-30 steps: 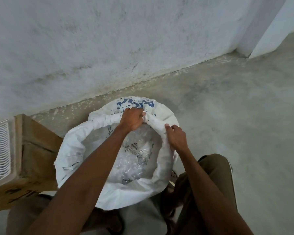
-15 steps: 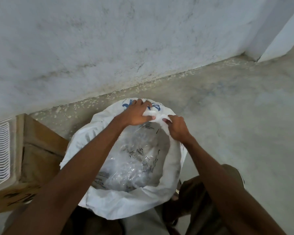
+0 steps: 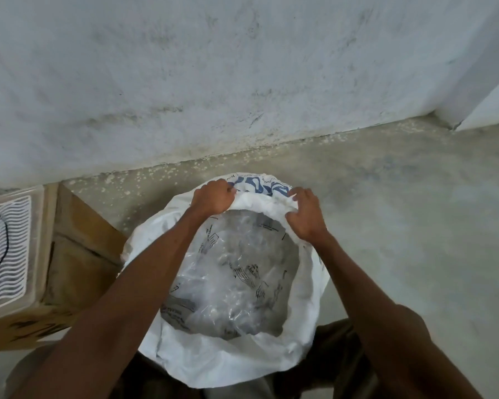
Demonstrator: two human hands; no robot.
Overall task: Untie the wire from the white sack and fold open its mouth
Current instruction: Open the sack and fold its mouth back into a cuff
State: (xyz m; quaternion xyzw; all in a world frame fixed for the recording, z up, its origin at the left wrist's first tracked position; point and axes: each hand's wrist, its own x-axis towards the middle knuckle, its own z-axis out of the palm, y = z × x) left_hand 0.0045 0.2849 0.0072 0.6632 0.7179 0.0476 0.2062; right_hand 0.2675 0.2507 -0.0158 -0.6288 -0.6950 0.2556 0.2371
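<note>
Concrete floor (image 3: pixel 386 226), 1 white sack (image 3: pixel 219 361), 2 hands gripping rolled rim, left hand (image 3: pixel 212 197), right hand (image 3: pixel 306 216)

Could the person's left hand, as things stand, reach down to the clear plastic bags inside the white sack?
Probably yes: the white sack has its mouth folded wide open, leaving the clear plastic bags uncovered. The left hand would first have to release the rim it grips.

A brown cardboard box (image 3: pixel 78 254) stands on the grey concrete floor (image 3: pixel 401 226) against the stained whitewashed wall (image 3: pixel 213 67), bearing a white wavy-slotted plastic grille (image 3: pixel 6 254) with a thin black cord (image 3: pixel 3 246) across it.
</note>
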